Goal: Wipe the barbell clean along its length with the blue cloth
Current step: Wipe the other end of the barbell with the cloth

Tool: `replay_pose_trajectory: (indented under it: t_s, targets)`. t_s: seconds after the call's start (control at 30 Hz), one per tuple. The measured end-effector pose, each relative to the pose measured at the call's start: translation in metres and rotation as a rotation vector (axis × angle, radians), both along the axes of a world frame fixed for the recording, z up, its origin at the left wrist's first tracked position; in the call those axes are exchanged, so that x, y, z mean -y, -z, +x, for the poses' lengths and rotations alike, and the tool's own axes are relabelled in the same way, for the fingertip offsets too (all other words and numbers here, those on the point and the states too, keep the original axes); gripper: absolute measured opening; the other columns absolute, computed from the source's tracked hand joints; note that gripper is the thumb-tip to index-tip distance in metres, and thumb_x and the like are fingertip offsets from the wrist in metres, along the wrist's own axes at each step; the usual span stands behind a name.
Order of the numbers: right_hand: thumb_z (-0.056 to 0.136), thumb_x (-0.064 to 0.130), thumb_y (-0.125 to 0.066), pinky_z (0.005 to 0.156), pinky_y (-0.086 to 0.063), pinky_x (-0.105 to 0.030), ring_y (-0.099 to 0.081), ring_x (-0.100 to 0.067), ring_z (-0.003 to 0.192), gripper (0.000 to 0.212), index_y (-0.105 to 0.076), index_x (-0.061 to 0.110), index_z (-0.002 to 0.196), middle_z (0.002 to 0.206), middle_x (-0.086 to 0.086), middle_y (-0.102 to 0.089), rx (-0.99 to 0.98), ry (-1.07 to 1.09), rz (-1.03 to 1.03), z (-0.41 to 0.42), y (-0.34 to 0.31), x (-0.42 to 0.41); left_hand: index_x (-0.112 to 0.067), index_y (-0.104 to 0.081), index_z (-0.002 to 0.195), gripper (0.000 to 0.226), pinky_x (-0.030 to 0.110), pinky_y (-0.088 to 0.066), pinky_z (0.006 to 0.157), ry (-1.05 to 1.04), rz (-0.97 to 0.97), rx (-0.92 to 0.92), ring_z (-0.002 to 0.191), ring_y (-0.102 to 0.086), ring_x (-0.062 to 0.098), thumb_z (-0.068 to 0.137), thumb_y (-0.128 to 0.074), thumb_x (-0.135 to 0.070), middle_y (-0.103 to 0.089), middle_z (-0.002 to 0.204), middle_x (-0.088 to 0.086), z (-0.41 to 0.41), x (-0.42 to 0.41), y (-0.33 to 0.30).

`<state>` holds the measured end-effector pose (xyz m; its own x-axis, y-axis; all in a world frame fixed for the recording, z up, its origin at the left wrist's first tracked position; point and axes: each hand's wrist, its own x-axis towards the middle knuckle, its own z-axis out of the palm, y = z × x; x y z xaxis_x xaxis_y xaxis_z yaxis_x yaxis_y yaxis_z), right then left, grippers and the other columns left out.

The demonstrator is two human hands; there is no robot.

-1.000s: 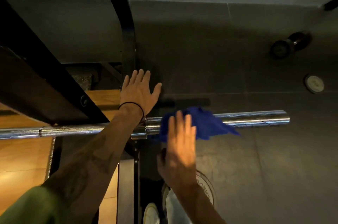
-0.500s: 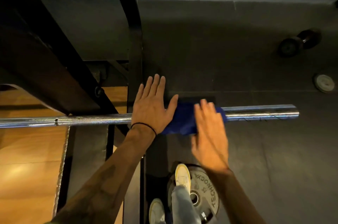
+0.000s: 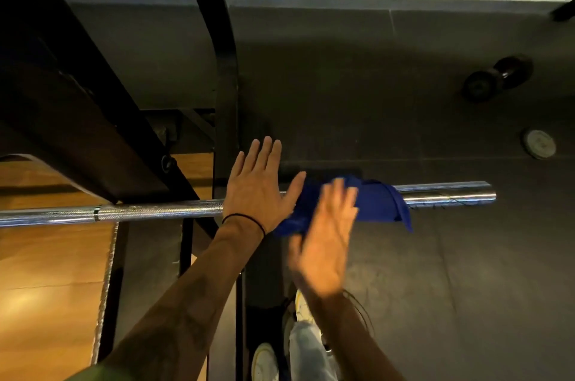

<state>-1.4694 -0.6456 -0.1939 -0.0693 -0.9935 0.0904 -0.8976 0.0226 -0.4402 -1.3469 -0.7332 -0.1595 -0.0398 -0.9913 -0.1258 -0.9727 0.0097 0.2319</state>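
One blue cloth hides part of the single barbell. Left hand lies flat, fingers straight; blurred right hand seemingly presses the cloth, fingers extended.

One barbell, one cloth, two hands

Chrome barbell lies horizontal across the view, knurled shaft at left, smooth sleeve end at right. Blue cloth is draped over the sleeve, one corner hanging below.
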Motion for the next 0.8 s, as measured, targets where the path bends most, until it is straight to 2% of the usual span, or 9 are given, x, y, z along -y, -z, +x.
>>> replay_pose_trajectory:
  t_s: [0.1,0.2,0.27,0.37,0.43,0.53,0.63,0.7,0.8]
  targets:
    - [0.066,0.01,-0.082,0.128,-0.01,-0.044,-0.01,-0.031,0.156,0.107,-0.025,0.004,0.157,0.164,-0.021,-0.023,-0.112,-0.37,-0.105,-0.011,0.001,-0.001,-0.021,-0.014,0.157,0.082,0.038,-0.007,0.123,0.004,0.02,-0.025,0.151,-0.008,0.017,0.092,-0.017,-0.07,-0.015,0.164,0.0,0.002,0.001,0.0]
    - [0.062,-0.005,-0.076,0.127,-0.013,-0.046,-0.013,-0.03,0.157,0.109,-0.026,0.004,0.159,0.168,-0.015,-0.02,-0.125,-0.14,-0.086,-0.063,0.005,0.003,-0.021,-0.013,0.157,0.082,0.038,-0.007,0.123,0.011,0.03,-0.039,0.151,-0.009,0.017,0.092,-0.018,-0.071,-0.014,0.164,0.0,0.002,0.002,0.002]
    - [0.064,0.006,-0.078,0.126,-0.013,-0.052,-0.005,-0.036,0.157,0.116,-0.013,0.004,0.161,0.169,-0.019,-0.011,-0.103,0.045,-0.005,-0.04,-0.002,0.002,-0.021,-0.011,0.157,0.083,0.038,-0.007,0.122,0.016,0.042,-0.035,0.151,-0.009,0.017,0.091,-0.017,-0.073,-0.013,0.164,0.0,0.003,0.003,0.002]
    - [0.072,0.032,-0.078,0.127,-0.005,-0.053,0.013,-0.04,0.155,0.125,0.007,0.004,0.159,0.167,-0.027,0.004,-0.195,-0.246,0.051,0.002,0.002,-0.012,-0.021,-0.01,0.157,0.083,0.037,-0.007,0.122,0.024,0.052,-0.058,0.151,-0.008,0.016,0.092,-0.019,-0.072,-0.012,0.164,0.0,0.004,0.001,0.0]
    - [0.062,0.026,-0.086,0.127,-0.006,-0.044,0.009,-0.03,0.157,0.125,-0.009,0.007,0.159,0.166,-0.021,-0.012,-0.269,-0.44,-0.022,-0.019,0.003,-0.007,-0.022,-0.01,0.157,0.083,0.037,-0.008,0.123,0.023,0.065,-0.083,0.151,-0.007,0.016,0.092,-0.02,-0.072,-0.011,0.164,-0.001,0.004,0.002,-0.001]
    - [0.06,0.007,-0.082,0.128,-0.01,-0.041,-0.007,-0.028,0.158,0.116,-0.023,0.01,0.16,0.168,-0.015,-0.019,-0.202,-0.266,-0.066,-0.068,0.008,-0.001,-0.023,-0.01,0.157,0.084,0.038,-0.009,0.123,0.013,0.072,-0.103,0.151,-0.008,0.016,0.09,-0.02,-0.073,-0.011,0.164,-0.001,0.004,0.006,0.0]
    - [0.072,0.019,-0.069,0.125,-0.013,-0.052,-0.002,-0.035,0.157,0.104,-0.017,0.007,0.161,0.169,-0.019,-0.012,-0.053,0.006,-0.033,-0.02,0.001,-0.007,-0.023,-0.01,0.157,0.085,0.039,-0.011,0.123,0.008,0.081,-0.108,0.151,-0.008,0.016,0.09,-0.019,-0.073,-0.012,0.164,-0.001,0.004,0.006,-0.001]
    - [0.073,0.027,-0.064,0.126,-0.01,-0.05,0.0,-0.037,0.157,0.102,-0.015,0.006,0.159,0.168,-0.021,-0.01,-0.036,-0.149,-0.039,0.011,0.004,-0.015,-0.023,-0.01,0.157,0.085,0.038,-0.01,0.123,0.003,0.095,-0.12,0.151,-0.007,0.015,0.089,-0.02,-0.074,-0.011,0.165,-0.001,0.005,0.007,-0.001]
    - [0.068,0.011,-0.077,0.128,-0.011,-0.041,-0.007,-0.029,0.158,0.106,-0.022,0.007,0.158,0.167,-0.017,-0.019,-0.201,-0.389,-0.112,-0.026,0.007,-0.001,-0.024,-0.002,0.157,0.086,0.037,-0.005,0.122,-0.031,0.194,-0.131,0.151,-0.002,0.016,0.09,-0.022,-0.075,-0.003,0.165,-0.001,0.005,0.018,0.0]
